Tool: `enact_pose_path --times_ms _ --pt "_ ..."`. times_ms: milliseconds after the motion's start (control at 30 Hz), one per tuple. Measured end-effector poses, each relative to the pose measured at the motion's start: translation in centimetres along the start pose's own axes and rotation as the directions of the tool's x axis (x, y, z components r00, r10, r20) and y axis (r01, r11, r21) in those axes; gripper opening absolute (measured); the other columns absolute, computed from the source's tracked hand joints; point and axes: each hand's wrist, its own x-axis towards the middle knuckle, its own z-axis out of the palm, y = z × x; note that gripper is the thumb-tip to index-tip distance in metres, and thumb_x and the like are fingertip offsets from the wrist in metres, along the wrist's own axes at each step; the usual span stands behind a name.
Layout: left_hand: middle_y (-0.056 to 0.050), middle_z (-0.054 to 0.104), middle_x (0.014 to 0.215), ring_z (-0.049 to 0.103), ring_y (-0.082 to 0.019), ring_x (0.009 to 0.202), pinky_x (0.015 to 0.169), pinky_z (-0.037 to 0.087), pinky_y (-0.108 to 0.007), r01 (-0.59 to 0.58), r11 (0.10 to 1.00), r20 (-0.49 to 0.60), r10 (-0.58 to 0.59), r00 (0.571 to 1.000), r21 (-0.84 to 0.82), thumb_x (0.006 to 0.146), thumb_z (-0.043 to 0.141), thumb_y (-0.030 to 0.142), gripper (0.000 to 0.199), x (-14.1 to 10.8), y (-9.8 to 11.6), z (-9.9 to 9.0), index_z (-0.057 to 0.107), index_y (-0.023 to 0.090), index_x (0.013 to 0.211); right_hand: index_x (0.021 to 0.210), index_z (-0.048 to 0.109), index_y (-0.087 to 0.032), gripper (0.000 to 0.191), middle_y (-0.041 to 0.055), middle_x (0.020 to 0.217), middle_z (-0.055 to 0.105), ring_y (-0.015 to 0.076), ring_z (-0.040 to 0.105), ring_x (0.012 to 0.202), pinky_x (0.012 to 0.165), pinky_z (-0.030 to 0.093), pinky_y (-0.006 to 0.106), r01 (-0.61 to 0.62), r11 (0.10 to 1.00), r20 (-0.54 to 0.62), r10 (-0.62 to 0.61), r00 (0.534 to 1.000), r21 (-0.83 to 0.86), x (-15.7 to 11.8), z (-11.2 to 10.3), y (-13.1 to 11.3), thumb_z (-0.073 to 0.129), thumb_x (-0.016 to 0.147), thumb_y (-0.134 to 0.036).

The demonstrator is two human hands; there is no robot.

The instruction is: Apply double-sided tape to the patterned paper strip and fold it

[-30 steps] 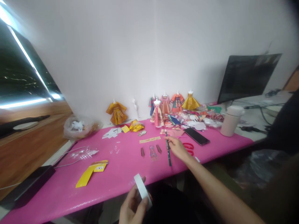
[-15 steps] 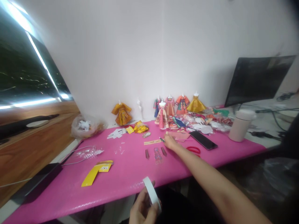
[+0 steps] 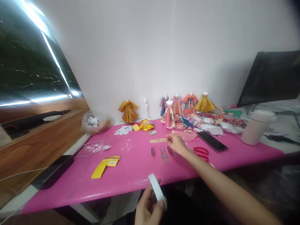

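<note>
My left hand (image 3: pixel 150 206) grips a roll of white tape (image 3: pixel 157 189) by its sides, just off the near edge of the table. Over the table, my right hand (image 3: pixel 176 143) has its fingers pinched at the right end of a patterned beige strip (image 3: pixel 157 140); what lies between the fingertips is too small to make out. Below this strip are two narrow dark red pieces, one on the left (image 3: pixel 153 152) and one on the right (image 3: pixel 169 150). A patterned purple-pink piece (image 3: pixel 164 154) lies between them. Red-handled scissors (image 3: pixel 201 153) rest under my right forearm.
Doll dresses on small stands (image 3: pixel 169 114) line the wall, with a gold robe (image 3: pixel 128 111) to their left. Fabric pieces in plastic (image 3: pixel 206 122), a phone (image 3: pixel 212 141) and a bottle (image 3: pixel 257 128) sit right. Yellow packaging (image 3: pixel 103 166) and a plastic bag (image 3: pixel 96 122) are left.
The view has turned slightly left, so things appear farther right. A thin dark tool that stuck out from my right fingertips no longer shows clearly. My left hand still holds the tape.
</note>
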Motion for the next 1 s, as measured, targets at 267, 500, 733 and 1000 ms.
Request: enact_pose_path --times_ms 267,500,733,1000 --pt "-0.011 0.078 0.113 0.073 -0.032 0.103 0.086 0.061 -0.037 -0.075 0.995 -0.040 0.077 0.996 0.065 0.071 0.082 0.036 0.043 -1.8 3.5 1.3 0.077 0.020 0.111 0.092 0.076 -0.016 0.030 0.0034 0.079 0.074 0.0175 0.067 0.070 0.062 0.051 0.028 0.058 0.822 0.231 -0.226 0.946 0.567 -13.5 -0.4 -3.5 0.063 0.086 -0.043" --pt "-0.007 0.077 0.107 0.075 -0.027 0.097 0.081 0.062 -0.030 -0.186 0.975 -0.108 0.200 0.974 0.124 0.071 0.082 0.034 0.030 -2.8 4.3 3.1 0.078 0.024 0.099 0.096 0.071 -0.015 0.025 -0.0008 0.071 0.065 0.0123 0.053 0.063 0.062 0.040 0.027 -0.064 0.635 0.264 -0.226 0.938 0.770 -16.4 -2.1 -4.2 0.070 0.075 -0.028" --pt "-0.006 0.075 0.115 0.074 -0.027 0.101 0.082 0.062 -0.030 -0.186 0.972 -0.145 0.206 0.968 0.141 0.073 0.082 0.034 0.033 -3.3 4.0 2.8 0.077 0.025 0.104 0.082 0.070 -0.015 0.014 -0.0011 0.069 0.059 0.0127 0.047 0.063 0.059 0.036 0.026 -0.045 0.674 0.302 -0.271 0.914 0.738 -16.9 -2.1 -4.5 0.067 0.076 -0.027" --pt "-0.009 0.078 0.112 0.075 -0.030 0.101 0.082 0.064 -0.035 -0.189 0.971 -0.106 0.205 0.973 0.145 0.074 0.083 0.043 0.040 -3.6 4.5 2.8 0.076 0.023 0.107 0.074 0.071 -0.014 0.010 0.0000 0.068 0.059 0.0130 0.048 0.063 0.059 0.035 0.027 -0.062 0.669 0.306 -0.254 0.918 0.741 -16.9 -1.7 -4.8 0.066 0.071 -0.022"
